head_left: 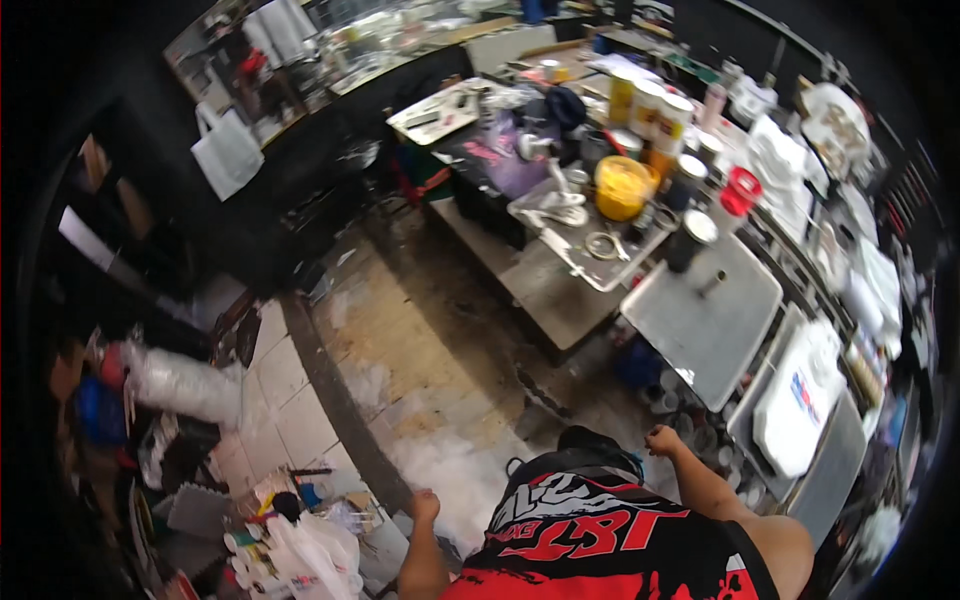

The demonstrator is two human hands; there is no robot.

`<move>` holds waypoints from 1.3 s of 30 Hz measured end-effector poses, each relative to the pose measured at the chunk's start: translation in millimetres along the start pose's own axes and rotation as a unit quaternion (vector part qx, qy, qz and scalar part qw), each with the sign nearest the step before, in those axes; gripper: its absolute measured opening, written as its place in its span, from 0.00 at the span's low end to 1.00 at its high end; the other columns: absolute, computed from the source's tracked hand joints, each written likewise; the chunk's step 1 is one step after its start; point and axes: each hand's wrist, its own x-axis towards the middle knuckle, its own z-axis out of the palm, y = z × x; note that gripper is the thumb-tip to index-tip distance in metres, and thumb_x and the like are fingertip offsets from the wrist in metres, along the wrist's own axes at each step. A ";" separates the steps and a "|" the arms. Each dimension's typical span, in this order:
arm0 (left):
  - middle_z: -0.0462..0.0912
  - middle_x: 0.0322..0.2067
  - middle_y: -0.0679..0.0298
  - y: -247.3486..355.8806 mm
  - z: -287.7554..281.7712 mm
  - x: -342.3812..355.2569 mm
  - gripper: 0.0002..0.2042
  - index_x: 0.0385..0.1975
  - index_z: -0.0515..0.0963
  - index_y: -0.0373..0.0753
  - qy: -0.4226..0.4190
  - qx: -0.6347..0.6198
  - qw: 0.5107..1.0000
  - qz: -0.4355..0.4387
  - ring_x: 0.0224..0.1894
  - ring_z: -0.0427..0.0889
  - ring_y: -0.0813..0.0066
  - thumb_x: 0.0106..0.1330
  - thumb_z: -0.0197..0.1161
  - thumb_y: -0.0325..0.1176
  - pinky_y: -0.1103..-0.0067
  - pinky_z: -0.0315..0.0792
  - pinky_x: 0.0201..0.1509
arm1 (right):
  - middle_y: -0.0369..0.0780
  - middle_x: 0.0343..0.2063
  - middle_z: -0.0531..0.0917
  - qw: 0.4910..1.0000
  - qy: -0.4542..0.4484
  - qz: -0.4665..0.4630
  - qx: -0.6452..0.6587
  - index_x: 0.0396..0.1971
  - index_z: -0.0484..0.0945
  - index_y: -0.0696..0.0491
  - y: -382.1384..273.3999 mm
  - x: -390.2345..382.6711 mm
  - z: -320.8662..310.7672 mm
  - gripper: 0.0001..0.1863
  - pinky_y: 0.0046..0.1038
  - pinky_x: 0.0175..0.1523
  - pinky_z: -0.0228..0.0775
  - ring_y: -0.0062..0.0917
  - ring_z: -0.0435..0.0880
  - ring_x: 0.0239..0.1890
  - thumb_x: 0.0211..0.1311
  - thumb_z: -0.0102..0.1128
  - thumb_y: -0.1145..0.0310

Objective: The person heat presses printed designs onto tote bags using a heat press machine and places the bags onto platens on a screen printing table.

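Observation:
My left hand (425, 505) hangs low at my left side, over the pale floor, with its fingers curled in and nothing seen in it. My right hand (660, 440) is out at my right side, its fingers also curled in a loose fist and apparently holding nothing. It is nearest to the plastic containers (668, 392) below the metal-grey trays. Between my hands are my black and red printed shirt (590, 525) and dark lower clothing. Neither hand touches anything I can make out.
Ahead right, a cluttered table bears a yellow tub (624, 188), a red-lidded container (740, 190) and several cans. A grey board (705, 315) and white shirt-shaped panel (800, 400) lie to the right. At left are a plastic-wrapped roll (185, 385) and bags (300, 560); a concrete floor (430, 330) runs between.

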 end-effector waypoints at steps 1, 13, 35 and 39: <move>0.84 0.34 0.50 -17.9 2.7 -2.9 0.12 0.33 0.82 0.39 -0.049 0.022 0.999 -0.011 0.38 0.84 0.54 0.58 0.57 0.38 0.65 0.76 0.44 | 0.44 0.28 0.85 1.000 -0.007 -0.008 -0.025 0.37 0.81 0.59 -33.2 8.8 0.1 0.15 0.28 0.29 0.77 0.27 0.85 0.24 0.57 0.59 0.63; 0.82 0.29 0.55 18.4 -27.2 68.3 0.09 0.22 0.82 0.41 -0.272 0.229 0.925 0.137 0.34 0.82 0.55 0.49 0.56 0.36 0.62 0.75 0.40 | 0.53 0.39 0.83 0.960 0.043 -0.255 -0.109 0.42 0.81 0.55 -376.9 137.3 83.1 0.20 0.40 0.52 0.72 0.49 0.81 0.45 0.55 0.53 0.59; 0.77 0.38 0.52 1092.2 -156.2 753.9 0.06 0.36 0.73 0.39 0.077 0.272 0.666 0.691 0.40 0.80 0.51 0.60 0.53 0.26 0.62 0.75 0.45 | 0.42 0.22 0.85 0.957 0.208 0.192 0.056 0.18 0.84 0.49 -324.1 170.3 269.6 0.10 0.39 0.30 0.76 0.36 0.84 0.23 0.49 0.62 0.59; 0.79 0.40 0.48 1246.6 -84.3 857.7 0.11 0.42 0.77 0.37 -0.001 0.176 0.593 0.786 0.41 0.80 0.49 0.63 0.53 0.31 0.61 0.75 0.48 | 0.46 0.26 0.84 0.888 0.256 0.382 -0.004 0.22 0.84 0.48 -500.2 78.9 413.3 0.12 0.43 0.39 0.75 0.43 0.83 0.33 0.53 0.60 0.56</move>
